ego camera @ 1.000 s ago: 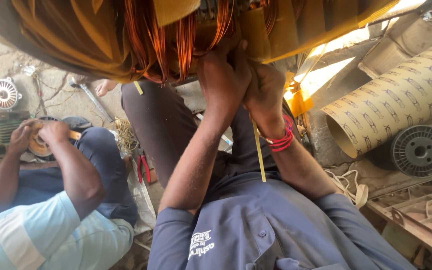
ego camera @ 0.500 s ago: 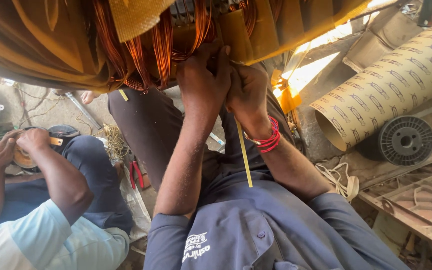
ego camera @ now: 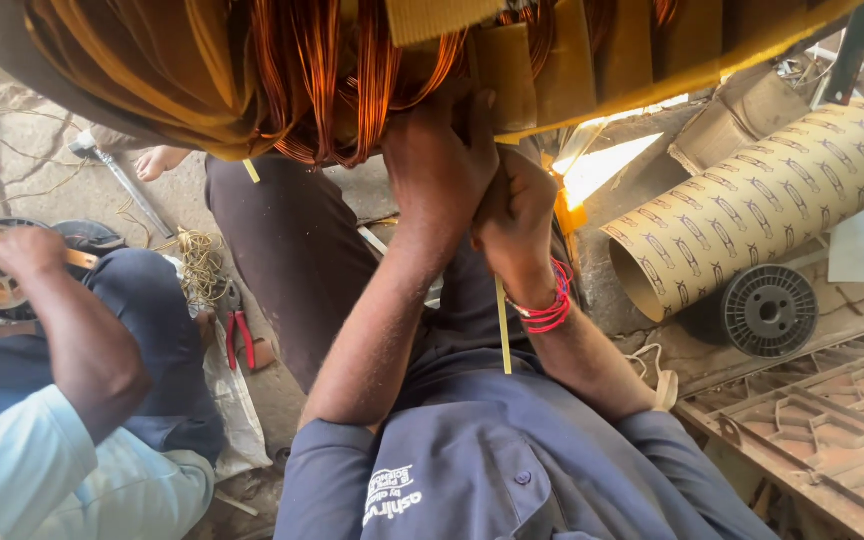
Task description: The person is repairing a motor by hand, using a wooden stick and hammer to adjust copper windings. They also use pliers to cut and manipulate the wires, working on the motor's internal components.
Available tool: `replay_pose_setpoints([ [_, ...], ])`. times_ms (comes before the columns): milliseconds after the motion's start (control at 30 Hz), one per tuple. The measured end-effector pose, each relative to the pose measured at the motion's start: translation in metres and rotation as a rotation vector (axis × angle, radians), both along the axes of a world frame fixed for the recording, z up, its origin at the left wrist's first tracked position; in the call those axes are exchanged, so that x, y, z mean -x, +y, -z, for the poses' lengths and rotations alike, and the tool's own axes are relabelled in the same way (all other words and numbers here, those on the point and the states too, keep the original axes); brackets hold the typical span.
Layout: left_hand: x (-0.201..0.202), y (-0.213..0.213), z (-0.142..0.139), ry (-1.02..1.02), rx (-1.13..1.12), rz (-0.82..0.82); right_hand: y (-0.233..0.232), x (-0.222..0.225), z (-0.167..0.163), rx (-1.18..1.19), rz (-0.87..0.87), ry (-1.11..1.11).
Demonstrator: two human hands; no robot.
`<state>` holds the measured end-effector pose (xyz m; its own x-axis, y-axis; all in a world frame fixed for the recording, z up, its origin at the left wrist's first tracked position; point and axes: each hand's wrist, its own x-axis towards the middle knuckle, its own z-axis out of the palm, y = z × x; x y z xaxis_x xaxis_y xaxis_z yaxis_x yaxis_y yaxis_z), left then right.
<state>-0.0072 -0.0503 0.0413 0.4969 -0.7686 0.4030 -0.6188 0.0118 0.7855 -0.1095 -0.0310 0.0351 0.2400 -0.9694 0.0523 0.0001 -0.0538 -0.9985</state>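
1. I am pressing my left hand (ego camera: 437,165), fingers curled shut, against the copper winding coils (ego camera: 322,70) at 12 o'clock.
2. I am pinching the yellow insulation strip (ego camera: 502,325) in my closed right hand (ego camera: 517,215), at 1 o'clock.
3. Judged step: seating insulation; next calls for firm, steady push.

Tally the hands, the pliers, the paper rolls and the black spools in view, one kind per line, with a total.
Person's own hands, left and right: 2
Co-worker's hand: 1
Red-handled pliers: 1
Patterned paper roll: 1
Black spool: 1
Total: 6
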Motion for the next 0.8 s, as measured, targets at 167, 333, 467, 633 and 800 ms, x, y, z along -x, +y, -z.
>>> replay_pose_setpoints([
  [167, 0.0, -0.005, -0.002, -0.035, 0.042, -0.039, -0.009, -0.01, 0.001, -0.152, 0.074, -0.117],
  [333, -0.001, -0.008, 0.0, -0.135, 0.082, -0.093, -0.014, -0.009, 0.002, -0.07, 0.059, -0.035],
  [467, 0.001, -0.006, 0.002, -0.075, -0.003, -0.058, -0.004, 0.003, -0.002, -0.006, -0.012, 0.047],
  [633, -0.001, -0.004, 0.003, -0.085, 0.07, -0.039, 0.002, 0.002, -0.002, -0.025, -0.002, 0.088],
  [800, -0.007, -0.001, 0.003, -0.062, 0.069, -0.016, -0.013, -0.013, 0.002, -0.158, 0.038, -0.052],
])
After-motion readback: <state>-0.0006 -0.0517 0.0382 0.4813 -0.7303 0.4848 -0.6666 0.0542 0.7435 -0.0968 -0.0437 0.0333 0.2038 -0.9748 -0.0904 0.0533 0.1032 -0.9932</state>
